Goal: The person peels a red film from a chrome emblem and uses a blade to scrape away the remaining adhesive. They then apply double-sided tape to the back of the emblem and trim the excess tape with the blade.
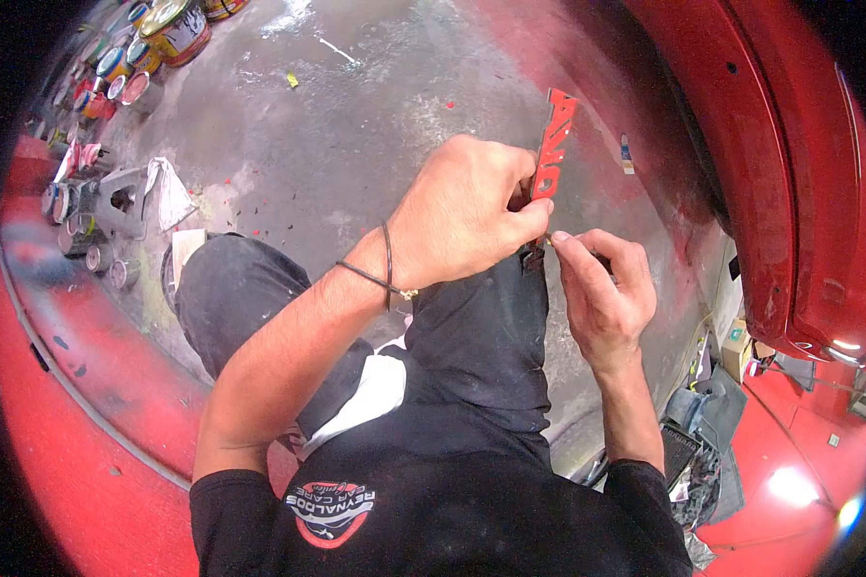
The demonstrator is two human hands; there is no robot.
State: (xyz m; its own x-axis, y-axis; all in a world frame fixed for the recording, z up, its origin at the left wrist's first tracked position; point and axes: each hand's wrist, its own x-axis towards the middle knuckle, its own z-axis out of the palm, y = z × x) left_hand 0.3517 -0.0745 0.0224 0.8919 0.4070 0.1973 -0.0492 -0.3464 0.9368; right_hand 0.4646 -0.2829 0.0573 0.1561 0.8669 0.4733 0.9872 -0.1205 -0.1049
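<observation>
My left hand [481,207], with a dark cord bracelet on the wrist, pinches a red lettering emblem [551,144] between thumb and fingers. The emblem is a narrow strip of joined letters, its upper end pointing away from me; part of it is hidden behind my fingers. Just below the left thumb, my right hand [608,293] is closed in a pinch at the emblem's lower end. A tiny object shows at the right fingertips, too small to name. Under the hands are my dark trousers [481,337], one knee bent.
A glossy red car body panel [789,173] rises at the right. Several paint cans [175,34] crowd the upper left, with a white cloth [168,192] near them. A red panel [96,423] curves along the left. The concrete floor [356,115] carries paint stains and scraps.
</observation>
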